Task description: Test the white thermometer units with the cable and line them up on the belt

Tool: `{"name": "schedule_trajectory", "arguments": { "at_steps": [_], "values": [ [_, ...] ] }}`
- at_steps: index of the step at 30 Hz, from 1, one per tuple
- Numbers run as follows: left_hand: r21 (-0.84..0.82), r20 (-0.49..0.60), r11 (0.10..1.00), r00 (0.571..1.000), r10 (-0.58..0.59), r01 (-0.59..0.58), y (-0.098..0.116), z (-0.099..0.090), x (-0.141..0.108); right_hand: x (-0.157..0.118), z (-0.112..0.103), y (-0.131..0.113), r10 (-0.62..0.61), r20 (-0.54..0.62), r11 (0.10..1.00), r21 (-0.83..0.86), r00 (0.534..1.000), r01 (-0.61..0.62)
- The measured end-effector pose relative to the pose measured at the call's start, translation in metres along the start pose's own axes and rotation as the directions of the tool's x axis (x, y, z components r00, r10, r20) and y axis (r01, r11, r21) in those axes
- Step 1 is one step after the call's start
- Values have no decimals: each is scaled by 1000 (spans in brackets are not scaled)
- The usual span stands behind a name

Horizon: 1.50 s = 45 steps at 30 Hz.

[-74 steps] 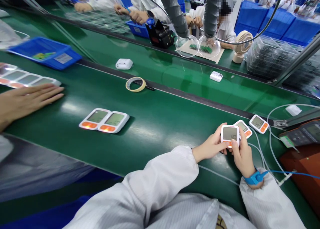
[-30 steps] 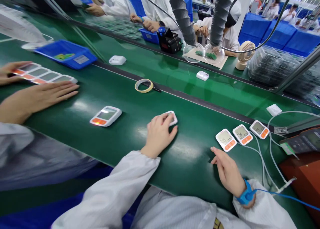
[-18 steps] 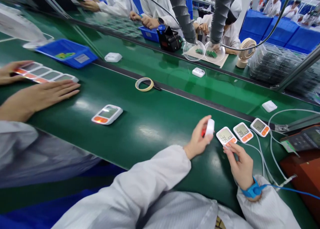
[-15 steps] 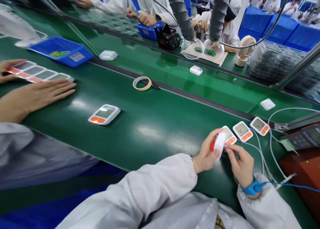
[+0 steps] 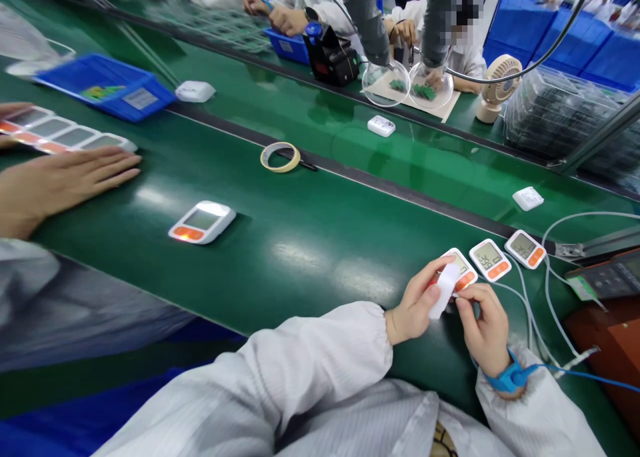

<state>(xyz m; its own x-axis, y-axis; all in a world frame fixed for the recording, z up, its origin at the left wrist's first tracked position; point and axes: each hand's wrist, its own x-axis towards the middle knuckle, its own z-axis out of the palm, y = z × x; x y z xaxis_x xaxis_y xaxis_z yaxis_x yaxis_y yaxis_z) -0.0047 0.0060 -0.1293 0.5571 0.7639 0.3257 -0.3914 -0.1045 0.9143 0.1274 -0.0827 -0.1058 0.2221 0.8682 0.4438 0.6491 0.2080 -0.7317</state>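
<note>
My left hand (image 5: 416, 300) is closed around a white device (image 5: 444, 290), tilted on its edge, with a bit of red or orange showing at the fingers. Thumb and forefinger of my right hand (image 5: 484, 324) pinch at the device's lower right edge, where a cable end seems to be; that small part is mostly hidden. Just behind the hands lies a white device with orange buttons (image 5: 464, 277), partly covered. Two more, one with a lit display (image 5: 490, 260) and another (image 5: 525, 249), lie to its right, with thin white cables beside them.
Another device (image 5: 203, 222) lies left of centre. A tape roll (image 5: 280, 158) and black pen touch the dark strip. A co-worker's hands hold a row of devices (image 5: 75, 134) at left, near a blue tray (image 5: 145, 99). An orange-brown case (image 5: 605, 337) stands at right.
The device in my left hand has turned, showing a narrower, flatter white side. My right fingers remain at its edge. The whole view has shifted slightly.
</note>
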Motion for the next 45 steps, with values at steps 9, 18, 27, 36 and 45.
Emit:
{"name": "schedule_trajectory", "arguments": {
  "at_steps": [9, 18, 27, 36, 45],
  "values": [
    [72, 53, 997, 999, 2, -6, 1, -2, 2, -1, 0, 1, 13, 29, 999, 35, 999, -14],
    [102, 73, 995, 997, 9, -17, 2, -3, 3, -2, -1, -2, 24, -3, 1000, 17, 1000, -24],
    [270, 95, 950, 986, 134, -155, 1, -3, 4, 4, -3, -3, -3, 47, 1000, 2, 999, 3],
    [312, 203, 906, 951, 232, -287, -1, -11, 8, 8, -6, -10, 32, 107, 998, 45, 994, -37],
    [275, 143, 936, 972, 185, -219, 0, -11, 8, 5, -4, -9, 40, 30, 998, 54, 999, -42]
  ]
}}
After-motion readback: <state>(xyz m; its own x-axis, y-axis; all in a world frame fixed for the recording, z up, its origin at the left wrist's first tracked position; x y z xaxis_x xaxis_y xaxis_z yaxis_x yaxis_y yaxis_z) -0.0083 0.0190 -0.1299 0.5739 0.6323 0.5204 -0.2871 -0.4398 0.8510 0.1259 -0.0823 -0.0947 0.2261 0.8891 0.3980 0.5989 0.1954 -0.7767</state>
